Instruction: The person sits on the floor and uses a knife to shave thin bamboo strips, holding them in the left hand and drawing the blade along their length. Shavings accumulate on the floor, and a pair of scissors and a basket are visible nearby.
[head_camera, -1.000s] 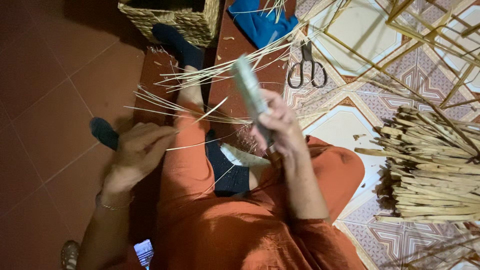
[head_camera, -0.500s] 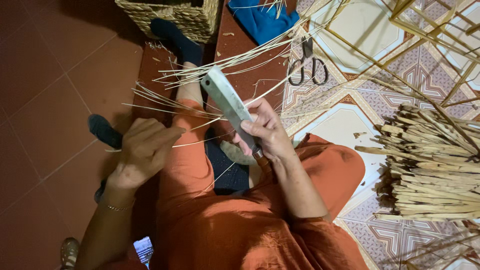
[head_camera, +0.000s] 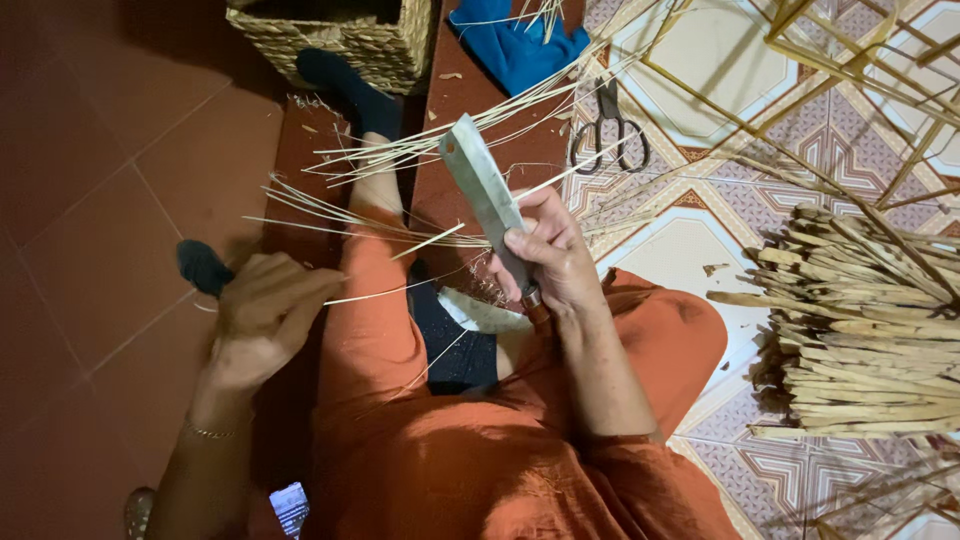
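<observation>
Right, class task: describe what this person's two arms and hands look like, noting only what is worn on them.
Both arms are bare to the hands: no gloves and no rings that show. The left hand has a thin gold-coloured bracelet at the wrist. The right hand wears nothing, and the orange sleeve starts near the elbow.

One screen only, small phone (head_camera: 290, 506) at bottom edge of the head view, lying on the dark red floor (head_camera: 90, 200), rectangular, lit pale blue-white, partly cut off by frame, no packages, labels or signs visible
</observation>
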